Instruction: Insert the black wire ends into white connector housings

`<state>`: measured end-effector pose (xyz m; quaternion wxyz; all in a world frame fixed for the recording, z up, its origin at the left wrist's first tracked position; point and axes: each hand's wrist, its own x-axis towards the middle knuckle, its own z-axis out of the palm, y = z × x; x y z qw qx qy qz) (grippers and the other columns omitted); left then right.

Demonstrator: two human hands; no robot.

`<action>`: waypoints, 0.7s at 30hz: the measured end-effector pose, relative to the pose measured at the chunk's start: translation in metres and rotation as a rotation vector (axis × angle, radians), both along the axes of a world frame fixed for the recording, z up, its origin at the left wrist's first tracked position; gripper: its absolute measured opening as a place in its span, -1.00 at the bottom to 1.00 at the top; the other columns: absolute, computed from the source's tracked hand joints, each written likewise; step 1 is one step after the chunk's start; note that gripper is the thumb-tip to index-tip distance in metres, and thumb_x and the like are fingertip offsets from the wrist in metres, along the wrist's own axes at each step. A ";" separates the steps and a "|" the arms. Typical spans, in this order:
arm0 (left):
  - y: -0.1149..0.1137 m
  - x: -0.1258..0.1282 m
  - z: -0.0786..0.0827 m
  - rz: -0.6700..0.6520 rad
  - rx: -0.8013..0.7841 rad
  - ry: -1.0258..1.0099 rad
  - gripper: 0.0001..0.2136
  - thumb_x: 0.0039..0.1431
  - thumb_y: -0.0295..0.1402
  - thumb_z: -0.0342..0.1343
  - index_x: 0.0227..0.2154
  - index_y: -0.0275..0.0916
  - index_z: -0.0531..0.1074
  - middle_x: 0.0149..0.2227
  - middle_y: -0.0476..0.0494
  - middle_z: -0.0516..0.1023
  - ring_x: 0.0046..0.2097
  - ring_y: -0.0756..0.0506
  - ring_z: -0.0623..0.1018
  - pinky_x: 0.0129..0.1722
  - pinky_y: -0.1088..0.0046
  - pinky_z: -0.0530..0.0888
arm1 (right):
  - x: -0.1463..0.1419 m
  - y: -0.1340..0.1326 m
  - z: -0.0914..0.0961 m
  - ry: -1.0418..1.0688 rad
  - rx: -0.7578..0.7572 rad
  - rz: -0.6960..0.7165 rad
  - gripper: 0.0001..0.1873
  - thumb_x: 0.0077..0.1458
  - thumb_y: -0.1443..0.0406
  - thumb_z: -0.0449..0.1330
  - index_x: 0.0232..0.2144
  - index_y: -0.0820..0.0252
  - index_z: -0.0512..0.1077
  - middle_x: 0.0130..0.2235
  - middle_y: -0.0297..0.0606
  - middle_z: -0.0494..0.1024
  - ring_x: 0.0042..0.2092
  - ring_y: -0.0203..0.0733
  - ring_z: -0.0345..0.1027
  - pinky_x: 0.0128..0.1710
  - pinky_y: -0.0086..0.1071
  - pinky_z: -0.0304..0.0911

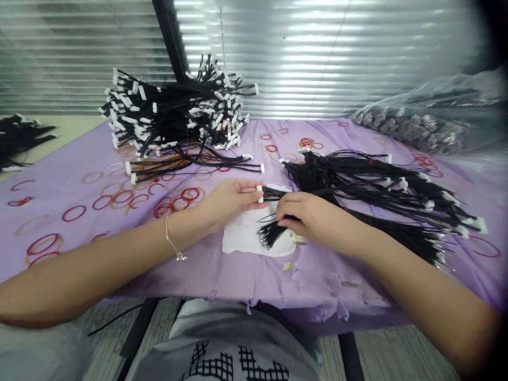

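My left hand [232, 200] pinches the small white connector [260, 193] at the end of a black wire harness. My right hand [304, 217] is closed over the black wires of that harness just right of the connector, above a small bundle of bare-ended black wires [269, 233]. Both hands work over a white pad [242, 237] on the purple cloth [71, 185]. A loose heap of black harnesses [377, 188] lies right beside my right hand.
A tall pile of finished black harnesses with white connectors [174, 108] stands at the back left, with a flat bunch [190, 165] in front of it. A clear plastic bag of parts [428, 124] lies at the back right. More black wires [19, 135] sit at the far left.
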<state>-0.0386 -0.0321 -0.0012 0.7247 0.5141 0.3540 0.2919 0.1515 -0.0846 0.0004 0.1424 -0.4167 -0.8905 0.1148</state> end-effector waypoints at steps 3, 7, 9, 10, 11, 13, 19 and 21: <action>-0.002 -0.002 -0.013 0.031 -0.137 -0.111 -0.85 0.06 -0.60 0.07 -0.29 -0.40 0.46 -0.26 -0.14 0.53 -0.24 0.07 0.52 -0.07 0.52 0.42 | -0.002 -0.002 0.003 0.057 -0.071 -0.084 -0.89 0.13 0.37 0.08 -0.40 0.30 0.39 -0.38 -0.29 0.43 -0.34 -0.35 0.25 -0.28 -0.46 0.15; -0.007 0.000 -0.019 0.061 -0.049 -0.095 -0.85 0.08 -0.54 0.09 -0.27 -0.35 0.48 -0.25 -0.11 0.55 -0.25 0.08 0.52 -0.06 0.53 0.41 | -0.002 -0.002 0.005 0.259 -0.199 -0.199 -0.88 0.10 0.36 0.08 -0.37 0.24 0.43 -0.38 -0.35 0.48 -0.36 -0.38 0.31 -0.33 -0.51 0.17; -0.008 0.000 -0.019 0.055 -0.031 -0.096 -0.85 0.09 -0.53 0.07 -0.27 -0.36 0.48 -0.25 -0.12 0.55 -0.23 0.07 0.52 -0.04 0.52 0.40 | -0.002 -0.002 0.006 0.338 -0.224 -0.231 -0.87 0.07 0.35 0.10 -0.36 0.22 0.46 -0.35 -0.35 0.50 -0.33 -0.37 0.34 -0.31 -0.52 0.20; -0.008 0.000 -0.018 0.050 -0.023 -0.098 -0.84 0.09 -0.54 0.07 -0.27 -0.36 0.48 -0.25 -0.12 0.55 -0.23 0.07 0.52 -0.05 0.52 0.40 | -0.002 -0.002 0.007 0.356 -0.226 -0.238 -0.87 0.05 0.35 0.11 -0.36 0.22 0.47 -0.34 -0.35 0.50 -0.32 -0.36 0.35 -0.31 -0.52 0.20; -0.009 0.000 -0.018 0.046 -0.010 -0.103 -0.84 0.09 -0.54 0.06 -0.26 -0.36 0.47 -0.26 -0.11 0.55 -0.24 0.08 0.52 -0.06 0.52 0.40 | -0.003 -0.002 0.007 0.362 -0.228 -0.239 -0.87 0.04 0.35 0.12 -0.37 0.23 0.47 -0.34 -0.35 0.50 -0.32 -0.36 0.34 -0.31 -0.52 0.20; -0.009 -0.001 -0.016 0.051 0.019 -0.096 -0.84 0.09 -0.54 0.07 -0.25 -0.35 0.46 -0.29 -0.09 0.55 -0.29 0.10 0.51 -0.12 0.57 0.41 | -0.003 -0.003 0.009 0.370 -0.237 -0.243 -0.88 0.04 0.35 0.11 -0.38 0.24 0.46 -0.34 -0.34 0.49 -0.33 -0.37 0.33 -0.32 -0.52 0.19; -0.020 -0.001 -0.005 0.074 0.044 0.019 -0.85 0.10 -0.58 0.04 -0.25 -0.37 0.40 -0.42 -0.04 0.52 -0.42 0.13 0.49 -0.34 0.68 0.39 | -0.004 -0.005 0.009 0.458 -0.270 -0.306 -0.80 0.09 0.25 0.07 -0.44 0.26 0.42 -0.50 -0.37 0.37 -0.46 -0.43 0.14 -0.48 -0.55 0.07; -0.024 -0.001 -0.004 0.083 -0.032 0.026 -0.84 0.10 -0.59 0.03 -0.24 -0.35 0.37 -0.47 -0.01 0.50 -0.43 0.11 0.50 -0.36 0.66 0.41 | -0.005 -0.004 0.008 0.462 -0.313 -0.332 -0.79 0.06 0.25 0.08 -0.47 0.28 0.41 -0.54 -0.38 0.33 -0.50 -0.45 0.09 -0.53 -0.56 0.03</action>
